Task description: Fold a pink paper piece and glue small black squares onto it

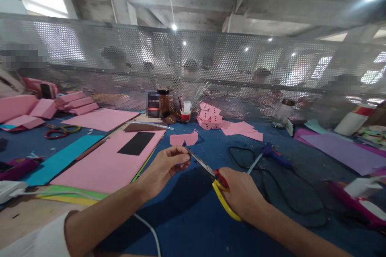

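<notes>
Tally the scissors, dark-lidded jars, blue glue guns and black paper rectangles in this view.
Scissors: 2 (held pair in the right hand; other pair at left)
Dark-lidded jars: 2 (brown jar; clear jar)
Blue glue gun: 1
Black paper rectangle: 1
Total: 6

"Any lettering you can read?"
"None. Beyond the right hand (243, 193), left of its grip on the scissors (213, 172), a dark panel (153, 103) is pixelated past reading."
"And the red-and-white cup (185, 117), also beyond that grip?"
"Too small to tell."
</notes>
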`<state>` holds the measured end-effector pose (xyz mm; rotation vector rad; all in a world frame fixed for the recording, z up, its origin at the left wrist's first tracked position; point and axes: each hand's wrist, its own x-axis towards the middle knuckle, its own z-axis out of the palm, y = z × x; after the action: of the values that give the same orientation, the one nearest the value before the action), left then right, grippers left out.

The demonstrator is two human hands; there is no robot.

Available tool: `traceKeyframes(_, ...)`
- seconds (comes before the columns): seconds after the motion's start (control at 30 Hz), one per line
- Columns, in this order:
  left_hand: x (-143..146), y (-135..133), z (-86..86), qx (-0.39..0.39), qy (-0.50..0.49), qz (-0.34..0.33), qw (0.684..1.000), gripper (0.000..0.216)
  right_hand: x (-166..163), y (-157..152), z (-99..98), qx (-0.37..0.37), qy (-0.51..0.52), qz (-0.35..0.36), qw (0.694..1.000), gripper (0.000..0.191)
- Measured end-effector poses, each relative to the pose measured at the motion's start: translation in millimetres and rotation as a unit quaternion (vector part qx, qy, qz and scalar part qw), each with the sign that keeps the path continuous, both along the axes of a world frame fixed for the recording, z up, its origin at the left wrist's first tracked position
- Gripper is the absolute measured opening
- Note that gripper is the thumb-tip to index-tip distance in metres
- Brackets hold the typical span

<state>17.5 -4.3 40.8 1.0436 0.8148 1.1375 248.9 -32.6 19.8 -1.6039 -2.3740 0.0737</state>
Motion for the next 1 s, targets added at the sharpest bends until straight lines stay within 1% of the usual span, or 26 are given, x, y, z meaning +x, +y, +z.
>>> traceKeyframes(0.17, 0.6, 0.3, 0.7, -0.008, -0.007, 0.001, 1.0, 0.009, 2.6, 3.0, -1.0, -0.006, 0.034, 0.008, 0.999, 0.008)
traceKeyframes(0.37, 0.8, -0.6, 1.4, -0.004, -0.002, 0.01, 1.0, 0.009, 4.0, 4.4, -2.7, -0.009, 0.047, 0.019, 0.999, 0.007)
traceKeyframes(0.5, 0.1, -1.3, 2.0, -0.007, -0.003, 0.0, 1.0, 0.008, 3.2, 4.7, -2.2, -0.015, 0.042, 0.019, 0.999, 0.005)
traceKeyframes(0.7, 1.5, -2.6, 2.3, -0.004, -0.007, -0.036, 0.999, 0.006, 2.6, 6.1, -1.7, -0.022, 0.045, 0.013, 0.999, 0.005)
traceKeyframes(0.83, 0.6, -1.1, 0.5, -0.01, -0.004, -0.02, 1.0, 0.011, 3.0, 5.2, -1.1, -0.019, 0.042, 0.019, 0.999, 0.005)
traceKeyframes(1.0, -0.4, 0.5, -1.4, 0.002, -0.014, -0.003, 1.0, 0.016, 3.4, 4.2, 0.1, 0.012, 0.027, 0.019, 0.999, 0.001)
